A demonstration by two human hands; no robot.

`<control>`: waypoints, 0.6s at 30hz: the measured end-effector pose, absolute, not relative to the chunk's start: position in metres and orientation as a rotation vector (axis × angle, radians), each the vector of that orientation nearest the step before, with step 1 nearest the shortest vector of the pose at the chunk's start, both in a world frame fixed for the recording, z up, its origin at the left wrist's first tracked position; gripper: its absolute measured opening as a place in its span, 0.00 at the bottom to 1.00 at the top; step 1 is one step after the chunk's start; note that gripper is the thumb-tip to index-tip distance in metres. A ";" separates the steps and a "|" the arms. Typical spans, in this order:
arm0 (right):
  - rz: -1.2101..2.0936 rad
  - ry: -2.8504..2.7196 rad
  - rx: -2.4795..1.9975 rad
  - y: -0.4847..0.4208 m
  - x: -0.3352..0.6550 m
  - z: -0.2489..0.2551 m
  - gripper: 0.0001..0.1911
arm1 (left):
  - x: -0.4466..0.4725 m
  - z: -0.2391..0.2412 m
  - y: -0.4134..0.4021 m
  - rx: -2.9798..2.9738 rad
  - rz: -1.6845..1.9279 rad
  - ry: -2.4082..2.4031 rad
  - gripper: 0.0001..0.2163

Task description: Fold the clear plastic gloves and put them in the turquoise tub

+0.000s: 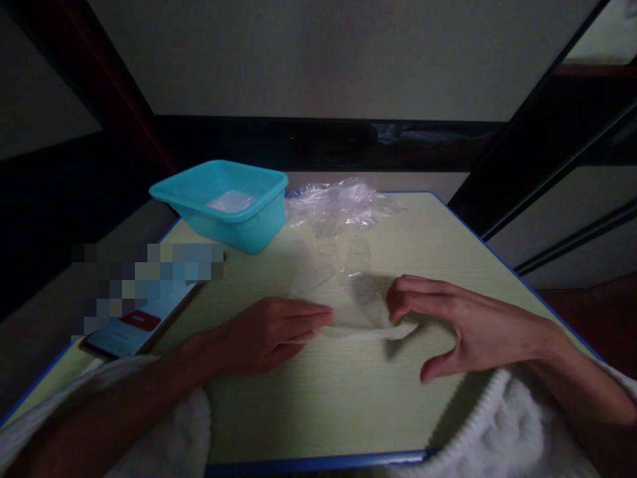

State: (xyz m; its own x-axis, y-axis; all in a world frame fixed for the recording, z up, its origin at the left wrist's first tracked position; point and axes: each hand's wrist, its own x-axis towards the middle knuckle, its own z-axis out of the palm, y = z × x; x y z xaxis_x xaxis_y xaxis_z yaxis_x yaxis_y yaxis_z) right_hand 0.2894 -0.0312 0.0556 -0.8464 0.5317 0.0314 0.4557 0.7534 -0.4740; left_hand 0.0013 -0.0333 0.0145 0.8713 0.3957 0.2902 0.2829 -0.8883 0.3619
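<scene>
A clear, thin plastic disposable glove point(318, 282) lies flat on the table, its finger parts pointing away from me and its cuff edge towards me. My left hand point(283, 332) has its fingers together over the left end of the cuff, with the thumb below, pinching the film. At the right end of the cuff, my right hand point(448, 318) is open, thumb wide of the bent fingers. Its fingertips are at or just above the raised cuff corner; whether they touch it I cannot tell.
Behind the glove lies a crumpled clear plastic bag point(348, 199). A turquoise basin point(263, 222) with something whitish inside stands at the back left. A phone point(149, 325) lies at the left of the pale, blue-edged table point(318, 418). A panel rises behind.
</scene>
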 end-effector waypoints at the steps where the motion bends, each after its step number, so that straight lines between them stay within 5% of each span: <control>1: 0.577 -2.824 -0.807 -0.030 0.289 0.053 0.23 | 0.001 0.015 -0.033 2.725 0.526 0.513 0.17; 9: -0.069 -2.873 -0.505 -0.020 0.288 0.027 0.20 | 0.002 0.013 -0.034 2.835 0.570 0.453 0.17; 18: -0.199 -2.923 -0.375 -0.019 0.283 0.027 0.20 | 0.008 0.011 -0.038 3.041 0.699 0.350 0.14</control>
State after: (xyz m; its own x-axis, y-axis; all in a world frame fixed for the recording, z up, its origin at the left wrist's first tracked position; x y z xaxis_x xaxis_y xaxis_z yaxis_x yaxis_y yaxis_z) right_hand 0.2830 -0.0195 0.0272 -0.9505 0.2365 0.2015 0.2616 0.9591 0.1083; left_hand 0.0082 -0.0378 0.0110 0.8760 0.2164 0.4310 0.2156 -0.9751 0.0515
